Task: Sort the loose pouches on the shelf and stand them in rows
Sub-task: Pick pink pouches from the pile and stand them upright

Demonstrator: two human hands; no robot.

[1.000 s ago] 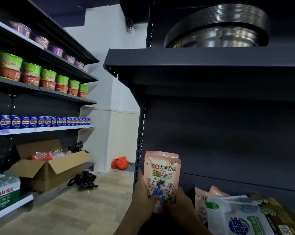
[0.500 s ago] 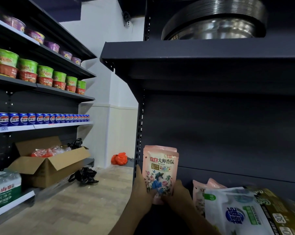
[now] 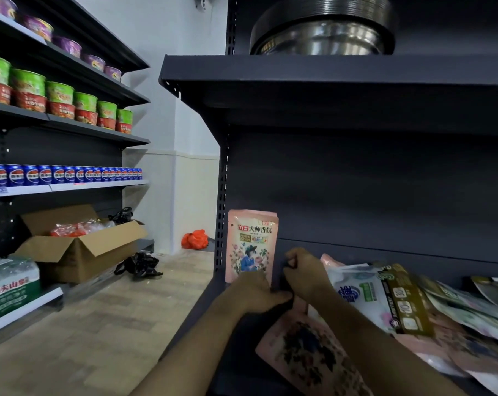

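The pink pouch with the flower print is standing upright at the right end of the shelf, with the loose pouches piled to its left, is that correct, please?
Not quite: the head view shows the pink pouch standing upright at the left end of the shelf, with the loose pouches piled to its right.

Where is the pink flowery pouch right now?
In the head view, the pink pouch stands upright at the far left end of the dark shelf, beside the perforated upright post, with the left hand at its base.

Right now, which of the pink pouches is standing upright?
The pink floral pouch at the shelf's left end, against the back panel. The other pink floral pouch lies flat at the front, beneath the forearms.
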